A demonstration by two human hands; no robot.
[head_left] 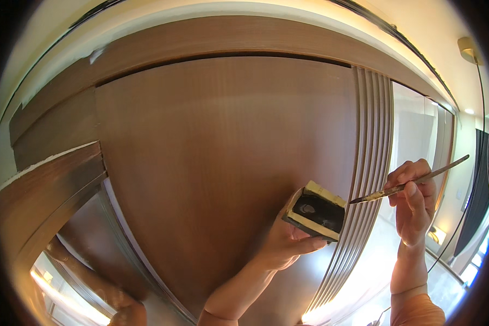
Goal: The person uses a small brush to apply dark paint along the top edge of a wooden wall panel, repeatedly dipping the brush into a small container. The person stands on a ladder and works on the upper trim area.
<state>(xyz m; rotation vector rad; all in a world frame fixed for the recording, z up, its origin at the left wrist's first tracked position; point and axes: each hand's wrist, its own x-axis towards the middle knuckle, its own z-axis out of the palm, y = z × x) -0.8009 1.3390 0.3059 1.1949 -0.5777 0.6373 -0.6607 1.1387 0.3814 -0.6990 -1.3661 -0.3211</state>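
My left hand (285, 244) is closed around a small box-shaped container (298, 224) with pale edges. Dark paint or stain (323, 209) shows inside it, with a lighter round patch on top. My right hand (414, 201) grips a thin paintbrush (383, 194) by its stained handle. The brush slants down to the left, and its dark tip comes close to the container's right rim; I cannot tell whether they touch. Behind both hands stands a large brown wood panel (223, 141), with vertical fluted strips (372, 119) along its right side.
A brown wooden frame (49, 174) juts out at the lower left, around a reflective surface. Brown trim (244, 38) runs across the top of the panel. Glossy light panels (415, 122) lie beyond the fluting. At the far right hang a cord (481, 98) and a dark curtain (469, 201).
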